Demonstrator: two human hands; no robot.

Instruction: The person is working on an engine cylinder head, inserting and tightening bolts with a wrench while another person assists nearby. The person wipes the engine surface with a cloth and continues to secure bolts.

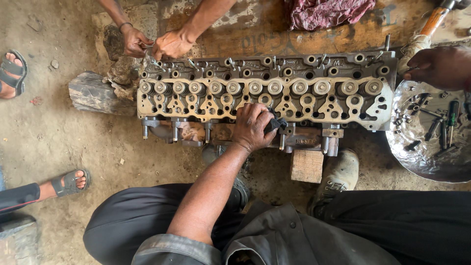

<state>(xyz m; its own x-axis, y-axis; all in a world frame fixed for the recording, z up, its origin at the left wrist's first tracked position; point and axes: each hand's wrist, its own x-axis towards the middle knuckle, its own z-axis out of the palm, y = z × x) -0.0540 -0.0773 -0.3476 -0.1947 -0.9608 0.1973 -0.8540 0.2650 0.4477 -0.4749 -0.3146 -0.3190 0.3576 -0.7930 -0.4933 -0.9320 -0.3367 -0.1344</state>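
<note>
Head view: left hand (251, 126) palm-down on cylinder head (265, 91), fingers curled gripping small dark part (274, 123)

A single head-worn camera looks almost straight down from above the person's lap, close enough that their dark trousers (147, 221) and grey sleeve (171, 248) fill the bottom of the view. It faces away from the body across the dirt floor (59, 132), so the long cylinder head (265, 91) lies crosswise through the middle, running nearly from the left edge to the right. The far side of the floor, with a painted board (294, 37) and red rag (328, 12), sits at the top edge, and a metal tray (422, 162) is cut by the right edge.
</note>
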